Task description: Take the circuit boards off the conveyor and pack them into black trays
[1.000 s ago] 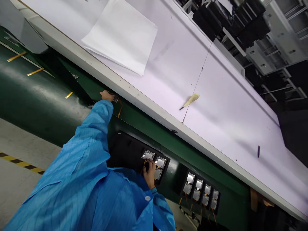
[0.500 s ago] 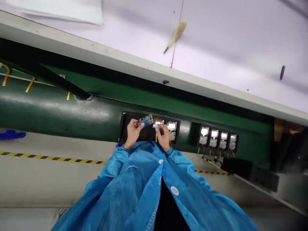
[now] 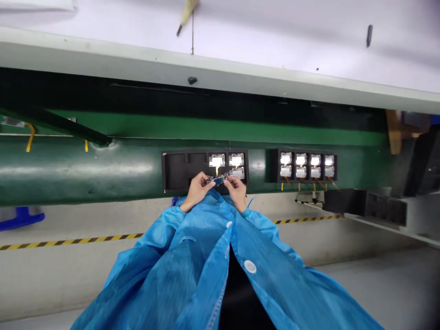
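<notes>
A small blue circuit board (image 3: 218, 180) is held level between both hands, over the near edge of a black tray (image 3: 175, 172). My left hand (image 3: 197, 189) pinches its left end between thumb and fingers. At its right end, my right hand (image 3: 237, 189) grips the board the same way. Just beyond the board, a bright silver-faced module (image 3: 217, 161) sits in a tray compartment, with a yellow ribbon cable running toward me. Two more modules lie in the right column, one of them a shiny module (image 3: 236, 160) at the back.
A second black tray (image 3: 275, 172) with several silver modules stands to the right on the green surface (image 3: 85, 172), ribbon cables hanging off its front. A white shelf (image 3: 240, 75) crosses above, carrying a yellowish pointed tool (image 3: 187, 13). A dark green brace (image 3: 62, 123) slants at left.
My right hand has left the module in the tray and now grips the board's right end. My left hand has brought the board down toward me. The camera view has shifted.
</notes>
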{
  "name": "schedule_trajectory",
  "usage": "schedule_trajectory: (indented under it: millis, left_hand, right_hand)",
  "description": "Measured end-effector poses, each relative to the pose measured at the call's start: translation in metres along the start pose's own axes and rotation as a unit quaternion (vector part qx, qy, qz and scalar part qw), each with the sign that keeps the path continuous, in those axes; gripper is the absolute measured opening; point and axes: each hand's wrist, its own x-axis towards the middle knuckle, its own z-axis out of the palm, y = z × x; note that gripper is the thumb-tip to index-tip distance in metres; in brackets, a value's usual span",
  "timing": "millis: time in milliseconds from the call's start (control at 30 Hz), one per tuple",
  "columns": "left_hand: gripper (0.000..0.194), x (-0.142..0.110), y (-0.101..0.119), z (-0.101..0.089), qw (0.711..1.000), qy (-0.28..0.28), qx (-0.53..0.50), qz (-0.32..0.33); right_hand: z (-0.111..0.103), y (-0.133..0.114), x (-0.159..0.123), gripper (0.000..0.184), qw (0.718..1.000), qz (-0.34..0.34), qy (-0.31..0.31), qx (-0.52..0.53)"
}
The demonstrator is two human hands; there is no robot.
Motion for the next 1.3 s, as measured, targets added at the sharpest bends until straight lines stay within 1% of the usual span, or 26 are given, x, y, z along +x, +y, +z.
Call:
schedule_trajectory:
  millis: [100, 200, 267, 367, 433, 533, 633, 733, 833, 900, 967, 1033, 1100, 1167, 1300]
  left_hand:
    - [0.045, -0.004, -0.006, 0.004, 0.999, -0.026, 0.033, 0.017]
    - [0.035, -0.004, -0.015, 0.006, 0.994, -0.025, 0.094, 0.041]
    - [0.032, -0.001, -0.022, 0.008, 0.993, -0.034, 0.111, 0.033]
    - [0.033, 0.006, -0.034, 0.015, 0.994, -0.073, 0.078, -0.018]
    - [0.034, 0.011, -0.041, 0.022, 0.994, -0.075, 0.041, -0.062]
    - [0.034, 0.019, -0.049, 0.032, 0.989, -0.040, -0.026, -0.143]
    - [0.022, 0.026, -0.055, 0.039, 0.971, 0.007, -0.073, -0.227]
    - [0.011, 0.030, -0.062, 0.044, 0.953, 0.047, -0.099, -0.283]
    - [0.010, 0.034, -0.067, 0.047, 0.944, 0.057, -0.114, -0.303]
    - [0.013, 0.037, -0.069, 0.049, 0.943, 0.064, -0.118, -0.306]
    - [0.016, 0.039, -0.070, 0.052, 0.941, 0.077, -0.120, -0.307]
    - [0.013, 0.040, -0.070, 0.054, 0.938, 0.085, -0.120, -0.314]
    - [0.011, 0.039, -0.068, 0.056, 0.935, 0.079, -0.121, -0.323]
    - [0.014, 0.034, -0.067, 0.054, 0.931, 0.055, -0.132, -0.336]
    - [0.020, 0.015, -0.066, 0.040, 0.918, 0.002, -0.188, -0.350]
  right_hand:
    - [-0.007, 0.008, -0.004, 0.048, 0.999, 0.034, -0.004, 0.021]
    - [-0.016, 0.013, -0.005, 0.049, 0.996, 0.067, -0.020, 0.049]
    - [-0.022, 0.015, -0.003, 0.049, 0.993, 0.094, -0.030, 0.059]
    - [-0.028, 0.019, 0.007, 0.046, 0.989, 0.120, -0.044, 0.076]
    - [-0.027, 0.023, 0.016, 0.045, 0.986, 0.132, -0.052, 0.091]
    - [-0.021, 0.031, 0.030, 0.044, 0.980, 0.161, -0.055, 0.102]
    - [-0.014, 0.039, 0.039, 0.043, 0.978, 0.182, -0.057, 0.084]
    - [-0.012, 0.048, 0.043, 0.043, 0.985, 0.160, -0.065, 0.020]
    - [-0.018, 0.057, 0.043, 0.042, 0.989, 0.100, -0.067, -0.080]
    - [-0.022, 0.062, 0.042, 0.038, 0.984, 0.059, -0.071, -0.151]
    - [-0.024, 0.065, 0.041, 0.031, 0.973, 0.026, -0.080, -0.216]
    - [-0.024, 0.068, 0.040, 0.027, 0.961, 0.002, -0.090, -0.263]
    - [-0.023, 0.069, 0.039, 0.025, 0.952, -0.011, -0.094, -0.290]
    - [-0.022, 0.070, 0.040, 0.024, 0.948, -0.019, -0.092, -0.303]
    - [-0.021, 0.069, 0.040, 0.022, 0.942, -0.029, -0.094, -0.322]
